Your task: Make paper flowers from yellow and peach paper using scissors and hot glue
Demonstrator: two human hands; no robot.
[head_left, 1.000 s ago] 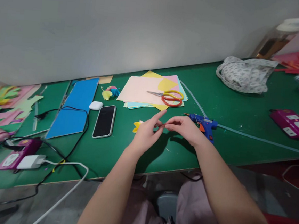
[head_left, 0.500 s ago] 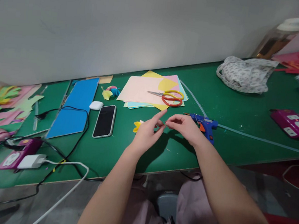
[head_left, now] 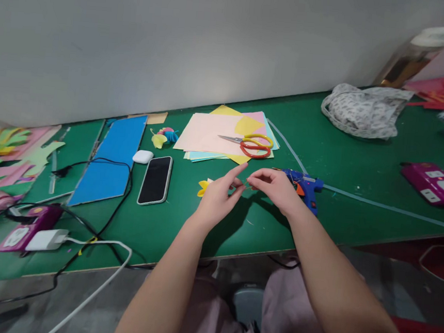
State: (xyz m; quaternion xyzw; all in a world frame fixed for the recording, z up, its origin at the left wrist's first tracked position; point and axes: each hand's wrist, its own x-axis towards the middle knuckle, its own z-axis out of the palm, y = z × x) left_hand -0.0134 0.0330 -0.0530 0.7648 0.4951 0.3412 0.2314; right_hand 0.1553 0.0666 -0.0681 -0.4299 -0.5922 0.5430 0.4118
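Small thin piece [head_left: 247,185], type unclear, between hands over desk [head_left: 262,235], left of glue gun [head_left: 312,187]. Right hand [head_left: 276,191]: fingertips pinching piece. Left hand [head_left: 218,200]: index extended, grip undetermined. Judged light, flimsy; best held lightly by ends.

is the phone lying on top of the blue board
No, the smartphone lies on the green table, to the right of the blue board.
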